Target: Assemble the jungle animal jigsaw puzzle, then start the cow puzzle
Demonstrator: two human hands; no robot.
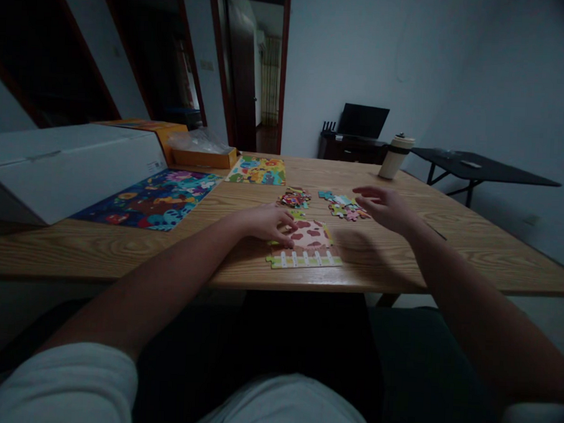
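A partly joined jigsaw puzzle [309,234] with brown patches on pale pink and a white fence lies near the table's front edge. My left hand [269,225] rests at its left side, fingers apart and curving over the pieces there, hiding some of them. Farther right, my right hand [387,208] hovers with thumb and fingers apart beside a spread of loose puzzle pieces [345,208]. I see nothing between its fingers. Another heap of pieces [292,198], mostly dark red, lies just beyond the joined puzzle.
On the left stand a long white box [78,165] and an orange box [202,158] with clear plastic in it. A dark blue picture sheet [156,196] and a yellow one [258,171] lie flat. A cream tumbler [396,157] stands at the far right.
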